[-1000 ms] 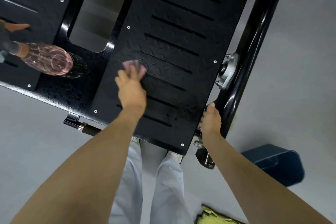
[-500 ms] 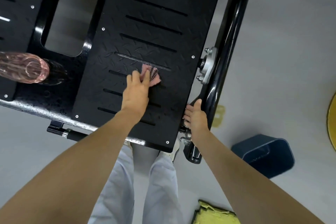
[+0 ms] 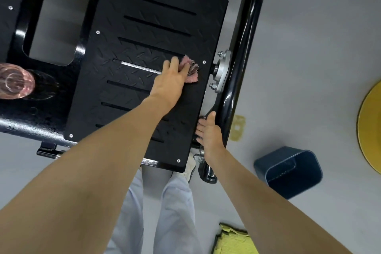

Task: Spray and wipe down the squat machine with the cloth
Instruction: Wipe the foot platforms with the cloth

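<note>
The squat machine's black ribbed foot plate (image 3: 144,27) slopes away below me. My left hand (image 3: 171,80) holds a bunched pink cloth (image 3: 192,70) under its fingers and presses it on the plate near the right edge. My right hand (image 3: 209,134) rests on the machine's glossy black side tube (image 3: 245,47), thumb lying along the tube and fingers spread toward the plate's edge. A pink translucent spray bottle (image 3: 14,80) stands on the machine's frame at the far left, seen from above.
A silver bolted bracket (image 3: 222,70) joins the plate to the tube. On the grey floor to the right stand a dark blue bin (image 3: 288,171) and part of a yellow disc (image 3: 371,130). Yellow folded cloths (image 3: 235,239) lie by my legs.
My left hand has swept the cloth rightward across the plate, from its middle to near its right edge. My right hand stays on the side tube.
</note>
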The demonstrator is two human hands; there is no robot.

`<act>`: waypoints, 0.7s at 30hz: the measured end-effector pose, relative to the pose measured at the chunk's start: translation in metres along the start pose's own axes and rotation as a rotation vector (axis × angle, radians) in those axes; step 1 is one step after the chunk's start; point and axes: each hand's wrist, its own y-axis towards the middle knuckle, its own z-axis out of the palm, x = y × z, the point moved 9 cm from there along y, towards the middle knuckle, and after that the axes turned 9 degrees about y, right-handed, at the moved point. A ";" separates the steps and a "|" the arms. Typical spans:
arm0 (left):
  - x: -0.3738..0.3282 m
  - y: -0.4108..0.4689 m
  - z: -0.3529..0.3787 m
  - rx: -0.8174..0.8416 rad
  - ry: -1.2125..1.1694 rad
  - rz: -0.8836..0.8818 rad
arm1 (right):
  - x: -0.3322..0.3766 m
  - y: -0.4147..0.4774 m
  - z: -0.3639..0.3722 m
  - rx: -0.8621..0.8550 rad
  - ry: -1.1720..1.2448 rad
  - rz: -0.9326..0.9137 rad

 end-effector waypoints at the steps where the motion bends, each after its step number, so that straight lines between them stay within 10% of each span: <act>1: -0.002 -0.005 0.003 0.007 -0.011 -0.002 | -0.001 0.002 -0.001 -0.001 0.001 -0.001; 13: -0.053 -0.141 0.074 0.049 0.237 0.722 | 0.002 -0.019 -0.001 -0.091 -0.187 -0.081; 18: 0.047 -0.103 0.052 -0.016 0.006 -0.096 | -0.009 -0.015 0.004 -0.067 -0.290 -0.090; 21: 0.025 -0.116 0.062 0.109 -0.095 -0.208 | -0.003 -0.020 0.005 -0.065 -0.415 -0.149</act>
